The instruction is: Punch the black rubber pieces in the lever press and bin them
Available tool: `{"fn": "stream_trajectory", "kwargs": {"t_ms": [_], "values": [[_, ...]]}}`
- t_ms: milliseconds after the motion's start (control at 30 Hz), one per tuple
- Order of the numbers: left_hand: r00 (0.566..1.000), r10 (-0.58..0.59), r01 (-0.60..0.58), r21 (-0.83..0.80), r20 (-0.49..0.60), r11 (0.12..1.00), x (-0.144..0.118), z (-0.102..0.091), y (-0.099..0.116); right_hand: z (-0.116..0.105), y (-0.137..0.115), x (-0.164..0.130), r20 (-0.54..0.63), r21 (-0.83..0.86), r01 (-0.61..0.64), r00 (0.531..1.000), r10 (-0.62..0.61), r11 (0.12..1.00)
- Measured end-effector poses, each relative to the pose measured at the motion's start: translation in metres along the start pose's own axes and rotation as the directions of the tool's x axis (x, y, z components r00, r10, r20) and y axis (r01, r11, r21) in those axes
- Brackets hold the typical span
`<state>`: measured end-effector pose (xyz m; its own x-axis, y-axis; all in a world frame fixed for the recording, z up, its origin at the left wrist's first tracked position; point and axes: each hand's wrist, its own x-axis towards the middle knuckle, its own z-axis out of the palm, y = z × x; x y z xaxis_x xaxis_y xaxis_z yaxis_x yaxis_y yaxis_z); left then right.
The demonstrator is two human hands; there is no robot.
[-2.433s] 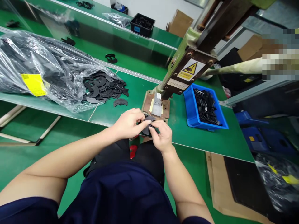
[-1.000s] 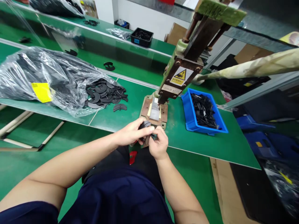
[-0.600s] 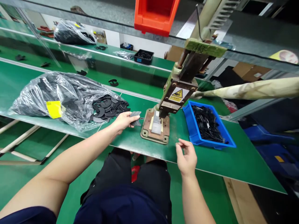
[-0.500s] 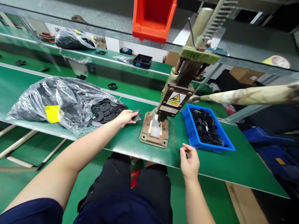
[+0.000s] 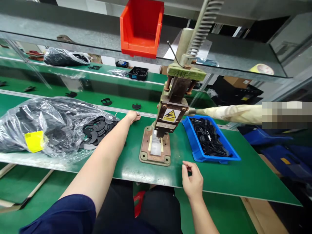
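Note:
My left hand [image 5: 133, 117] reaches to the far edge of the green bench, left of the hand press. Its fingers are stretched out, apparently empty. Just past the fingertips, a black curved part [image 5: 136, 106] lies on the green belt. The press [image 5: 168, 117] stands upright, with a pale plate [image 5: 156, 148] on its base [image 5: 143, 152]. My right hand [image 5: 193, 180] rests near the bench's front edge, right of the base, its fingers loosely curled and thumb apart; I see nothing in it.
A clear bag [image 5: 58, 120] spills flat black curved pieces [image 5: 97, 130] at left. Right of the press, a blue bin [image 5: 198, 154] holds slim black parts. The press's wrapped lever [image 5: 234, 113] juts right. An orange bin [image 5: 138, 50] sits on the shelf above.
My left hand has moved from beside the press base to the far edge and let go of the dark part. Another black curved part now lies on the belt. My right hand stays near the front edge.

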<state>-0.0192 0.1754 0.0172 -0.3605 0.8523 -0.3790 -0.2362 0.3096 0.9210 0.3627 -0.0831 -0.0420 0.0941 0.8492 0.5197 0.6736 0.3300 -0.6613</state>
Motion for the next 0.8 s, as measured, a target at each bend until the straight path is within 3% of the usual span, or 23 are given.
{"fn": "stream_trajectory", "kwargs": {"t_ms": [100,233,300,367,433,500,633,800], "values": [[0.999,0.035,-0.036,0.019,0.029,0.999,-0.016,-0.002,-0.012,0.002,-0.003,0.001,0.007,0.013,0.022,1.0,-0.022,1.0],[0.985,0.098,-0.106,0.046,0.14,0.993,-0.069,-0.018,-0.046,-0.001,-0.014,-0.003,0.051,0.008,0.06,0.997,-0.06,0.998],[0.944,0.234,-0.265,0.111,0.234,0.958,-0.102,-0.036,-0.075,-0.008,-0.019,-0.002,0.095,-0.02,0.076,0.993,-0.074,0.997],[0.883,0.273,-0.38,0.242,0.382,0.893,-0.131,-0.06,-0.104,-0.022,-0.02,0.008,0.123,-0.075,0.081,0.99,-0.071,0.994],[0.792,0.304,-0.529,0.347,0.529,0.774,-0.156,-0.082,-0.127,-0.043,-0.015,0.031,0.117,-0.162,0.063,0.992,-0.045,0.985],[0.764,0.349,-0.596,0.388,0.543,0.703,-0.174,-0.097,-0.142,-0.067,-0.005,0.066,0.081,-0.276,0.013,0.997,0.009,0.961],[0.782,0.382,-0.591,0.392,0.492,0.706,-0.188,-0.104,-0.152,-0.097,0.026,0.142,0.108,-0.503,-0.09,0.98,0.165,0.86],[0.786,0.403,-0.594,0.393,0.469,0.701,-0.185,-0.099,-0.156,-0.088,0.056,0.194,0.291,-0.692,-0.056,0.891,0.349,0.72]]}}
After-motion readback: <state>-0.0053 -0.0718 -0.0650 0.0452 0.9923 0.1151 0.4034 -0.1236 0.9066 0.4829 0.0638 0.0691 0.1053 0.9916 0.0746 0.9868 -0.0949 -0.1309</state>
